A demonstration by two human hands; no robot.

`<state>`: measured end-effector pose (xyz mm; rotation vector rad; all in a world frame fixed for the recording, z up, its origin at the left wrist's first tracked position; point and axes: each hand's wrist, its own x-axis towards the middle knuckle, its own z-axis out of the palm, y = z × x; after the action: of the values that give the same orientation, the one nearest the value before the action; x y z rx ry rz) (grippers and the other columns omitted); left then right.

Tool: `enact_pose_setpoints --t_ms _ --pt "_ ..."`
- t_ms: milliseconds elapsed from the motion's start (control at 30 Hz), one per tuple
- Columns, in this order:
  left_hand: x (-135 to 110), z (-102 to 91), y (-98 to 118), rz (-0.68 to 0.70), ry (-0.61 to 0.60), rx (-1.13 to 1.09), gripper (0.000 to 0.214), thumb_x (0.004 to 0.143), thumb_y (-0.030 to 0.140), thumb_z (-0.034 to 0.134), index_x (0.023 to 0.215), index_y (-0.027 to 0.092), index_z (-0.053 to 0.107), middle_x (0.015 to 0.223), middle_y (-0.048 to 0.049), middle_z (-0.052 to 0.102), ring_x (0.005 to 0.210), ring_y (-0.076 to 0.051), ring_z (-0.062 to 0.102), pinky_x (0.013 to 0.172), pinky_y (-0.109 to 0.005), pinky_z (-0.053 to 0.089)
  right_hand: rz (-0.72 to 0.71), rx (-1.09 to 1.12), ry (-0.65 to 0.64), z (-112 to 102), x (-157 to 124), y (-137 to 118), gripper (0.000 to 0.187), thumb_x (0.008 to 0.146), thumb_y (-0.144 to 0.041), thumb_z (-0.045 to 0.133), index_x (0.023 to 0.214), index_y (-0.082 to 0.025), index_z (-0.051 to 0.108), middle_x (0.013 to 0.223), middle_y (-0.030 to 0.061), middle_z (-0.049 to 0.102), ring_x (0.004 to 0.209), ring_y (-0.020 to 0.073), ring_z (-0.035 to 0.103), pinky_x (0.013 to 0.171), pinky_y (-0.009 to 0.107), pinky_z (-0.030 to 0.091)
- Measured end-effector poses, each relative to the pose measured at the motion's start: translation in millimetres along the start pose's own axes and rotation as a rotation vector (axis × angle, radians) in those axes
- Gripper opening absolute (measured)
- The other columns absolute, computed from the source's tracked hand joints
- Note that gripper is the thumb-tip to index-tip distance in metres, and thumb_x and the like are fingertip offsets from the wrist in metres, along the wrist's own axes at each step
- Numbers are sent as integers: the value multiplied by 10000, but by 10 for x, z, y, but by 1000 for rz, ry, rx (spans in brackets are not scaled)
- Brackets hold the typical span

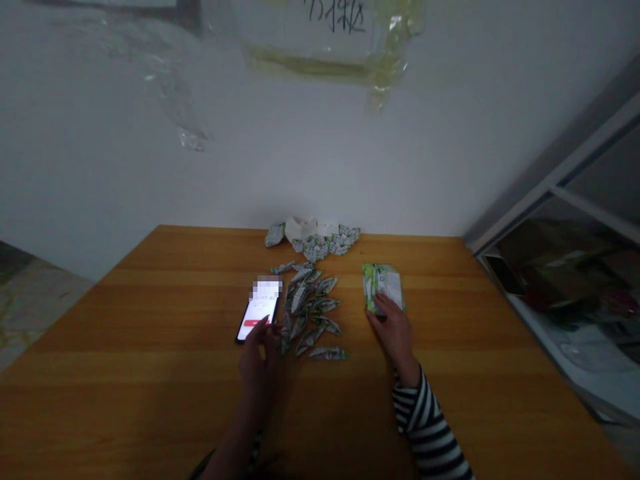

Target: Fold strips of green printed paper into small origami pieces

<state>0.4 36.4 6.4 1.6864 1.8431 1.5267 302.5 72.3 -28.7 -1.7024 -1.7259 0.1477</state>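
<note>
My left hand point(257, 357) is over the lower end of a lit phone point(260, 310). Its fingers are partly bent and apart, with a fingertip at the red button on the screen; I see nothing held in it. My right hand point(396, 330) rests with spread fingers on the lower part of a green and white printed packet or small stack of sheets point(390, 280), the thumb at its lower left corner. Between the hands lies a loose pile of folded, pointed strips of printed paper point(303, 307). One strip point(327, 353) lies apart at the near end.
Crumpled printed paper point(317, 247) and a white crumpled piece point(300, 228) lie at the back of the wooden table point(150, 300), by the wall point(310, 147). A metal-framed shelf point(590, 207) stands at the right, with a dark phone-like object point(505, 275) beside the table edge.
</note>
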Motion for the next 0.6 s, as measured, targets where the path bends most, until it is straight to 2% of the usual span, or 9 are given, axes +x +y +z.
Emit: enact_pose_setpoints --t_ms 233,600 --pt "-52 9 -106 -36 -38 42 301 928 227 483 1224 184 510 899 -56 719 773 -169 687 719 -296 518 39 48 -7 -17 3 28 384 843 -375 638 1189 -212 671 1272 107 642 1180 285 602 988 482 486" --pt "-63 1 -48 -159 -66 55 275 915 218 499 1186 236 539 904 -32 706 857 -203 661 814 -367 496 47 20 -24 -65 9 1 380 847 -354 629 1199 -216 665 1268 95 645 1161 275 617 984 464 500"
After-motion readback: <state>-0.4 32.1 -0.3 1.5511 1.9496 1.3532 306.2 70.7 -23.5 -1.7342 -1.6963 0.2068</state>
